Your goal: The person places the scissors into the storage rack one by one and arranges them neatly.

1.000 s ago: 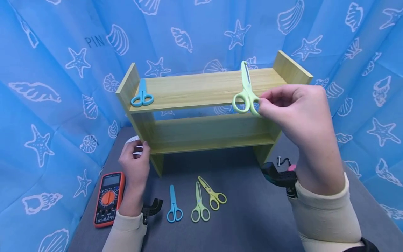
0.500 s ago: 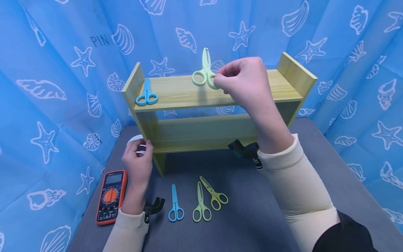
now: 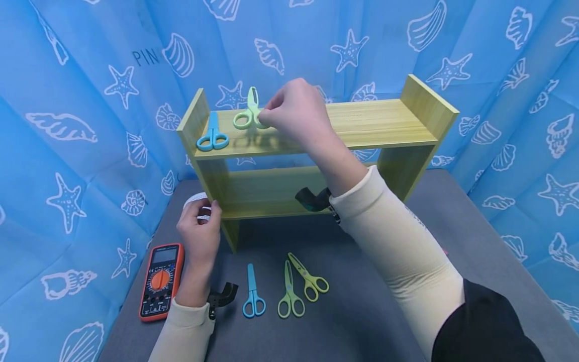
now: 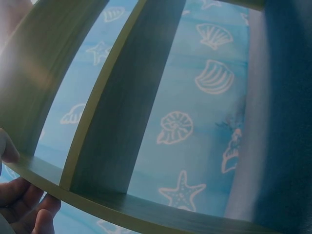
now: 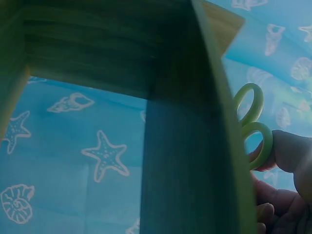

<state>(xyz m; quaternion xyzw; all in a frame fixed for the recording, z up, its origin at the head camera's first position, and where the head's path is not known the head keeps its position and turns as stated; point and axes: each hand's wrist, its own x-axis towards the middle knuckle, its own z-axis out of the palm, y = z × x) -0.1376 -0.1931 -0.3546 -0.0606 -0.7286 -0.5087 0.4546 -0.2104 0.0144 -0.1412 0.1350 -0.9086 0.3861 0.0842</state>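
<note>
My right hand [image 3: 294,113] pinches one handle loop of the light green scissors [image 3: 251,108], blades pointing up. They are over the left part of the top board of the wooden shelf [image 3: 362,123], just right of the blue scissors [image 3: 212,133] lying on it. In the right wrist view the green handle loops [image 5: 258,141] show past the board's edge. My left hand [image 3: 199,231] holds the shelf's left side panel, thumb and fingers [image 4: 29,204] on either side of its edge in the left wrist view. A white banded thing [image 3: 195,197] is partly hidden behind this hand.
On the grey table [image 3: 362,322], in front of the shelf, lie blue scissors [image 3: 253,291], green scissors [image 3: 289,294] and yellow scissors [image 3: 309,279]. An orange-edged multimeter [image 3: 161,281] lies at the left. A blue seashell-patterned curtain [image 3: 316,30] surrounds the table.
My right hand has carried the light green scissors leftward over the top board, from its right part to beside the blue pair. The left hand keeps its hold.
</note>
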